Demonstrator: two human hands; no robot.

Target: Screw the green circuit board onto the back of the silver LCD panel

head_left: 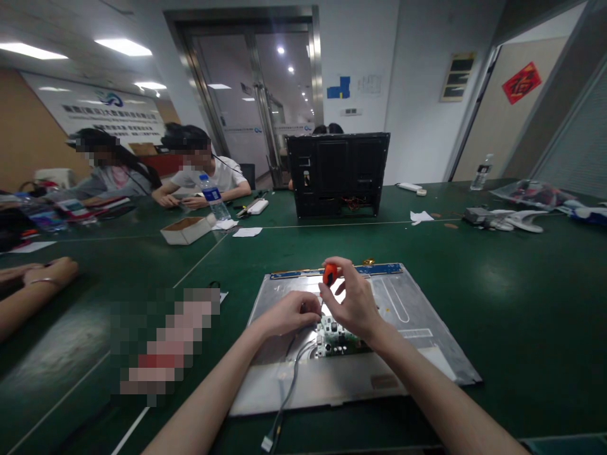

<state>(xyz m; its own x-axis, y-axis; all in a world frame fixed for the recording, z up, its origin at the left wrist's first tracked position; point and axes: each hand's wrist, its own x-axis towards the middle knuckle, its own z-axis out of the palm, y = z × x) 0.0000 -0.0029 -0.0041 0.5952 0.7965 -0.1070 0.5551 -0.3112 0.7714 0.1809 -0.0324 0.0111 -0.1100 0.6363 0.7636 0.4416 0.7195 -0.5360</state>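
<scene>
Two hands work a small screwdriver over a circuit board on the back of a flat metal panel.

From the left: a co-worker's forearm (pixel 33 281) rests on the green table (pixel 521 303); behind it an open cardboard box (pixel 186 229), contents not visible. The left hand (pixel 287 314), fingers pinched narrow, seems to steady the tip at the circuit board (pixel 336 338). The right hand (pixel 353 303) grips the orange-handled screwdriver (pixel 329 275) upright, likely for downward pressure. The metal panel (pixel 417 328) lies flat, a grey cable (pixel 289 385) trailing toward the table edge.
</scene>
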